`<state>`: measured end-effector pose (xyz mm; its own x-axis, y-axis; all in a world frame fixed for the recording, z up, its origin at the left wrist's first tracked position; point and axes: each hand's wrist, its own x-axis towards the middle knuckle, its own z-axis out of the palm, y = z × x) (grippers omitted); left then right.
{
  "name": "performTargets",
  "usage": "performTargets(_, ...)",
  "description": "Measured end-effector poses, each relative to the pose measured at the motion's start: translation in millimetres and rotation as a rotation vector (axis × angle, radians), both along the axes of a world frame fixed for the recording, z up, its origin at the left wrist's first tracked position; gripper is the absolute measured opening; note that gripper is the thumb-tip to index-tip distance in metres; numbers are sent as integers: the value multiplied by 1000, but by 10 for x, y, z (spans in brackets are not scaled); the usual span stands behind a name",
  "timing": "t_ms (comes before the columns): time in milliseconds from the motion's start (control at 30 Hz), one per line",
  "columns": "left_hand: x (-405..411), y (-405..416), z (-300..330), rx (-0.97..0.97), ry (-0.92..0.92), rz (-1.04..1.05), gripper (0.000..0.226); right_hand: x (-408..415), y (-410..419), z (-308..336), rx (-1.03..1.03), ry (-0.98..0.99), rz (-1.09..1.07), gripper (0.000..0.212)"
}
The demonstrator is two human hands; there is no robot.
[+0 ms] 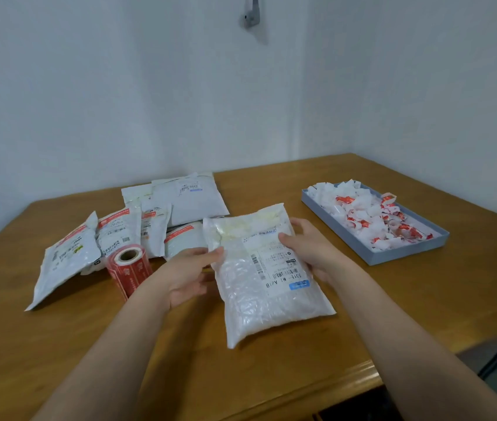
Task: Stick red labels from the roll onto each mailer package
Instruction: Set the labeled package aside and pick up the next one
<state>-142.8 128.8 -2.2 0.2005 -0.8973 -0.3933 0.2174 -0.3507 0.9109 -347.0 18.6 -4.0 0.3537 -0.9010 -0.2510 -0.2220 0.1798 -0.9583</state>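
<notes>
A white mailer package (pixel 259 287) with a printed shipping label is held above the middle of the wooden table (pixel 271 375). My left hand (pixel 189 275) grips its left edge, and my right hand (pixel 311 247) grips its right edge with the thumb on top. The roll of red labels (pixel 128 267) lies on the table just left of my left hand. Behind it sits a pile of several grey and white mailers (pixel 162 220), some with red labels stuck on them.
A shallow blue tray (pixel 347 238) at the right holds several crumpled white and red backing scraps. Walls close off the table at the back and right. The table's front edge runs near my forearms.
</notes>
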Motion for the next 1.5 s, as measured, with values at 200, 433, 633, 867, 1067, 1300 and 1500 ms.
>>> performTargets(200, -68, 77, -43, 17, -274, 94, 57, -86, 169, 3, 92, 133, 189, 92)
performTargets(433, -326, 200, -134, 163, -1119, 158, 64, 87, 481, -115, -473, 539, 131, 76)
performTargets(633, -543, 77, -205, -16, -1267, 50, 42, 364, 506, -292, -738, 575, 183, 65)
performTargets(867, -567, 12, -581, -6, -1303, -51, 57, 351, 419, -540, -673, 679, 301, 55)
performTargets(1067, -436, 14, -649, 112, -1326, -197, 69, 372, 405, -559, -584, 825, 346, 59)
performTargets(1300, -410, -4, -623, 133, -1255, -200, 70, 422, 443, -551, -545, 880, 284, 63)
performTargets(1500, -167, 245, -447, -241, -1112, 19, 46, 308, 379, -367, -434, 513, 206, 47)
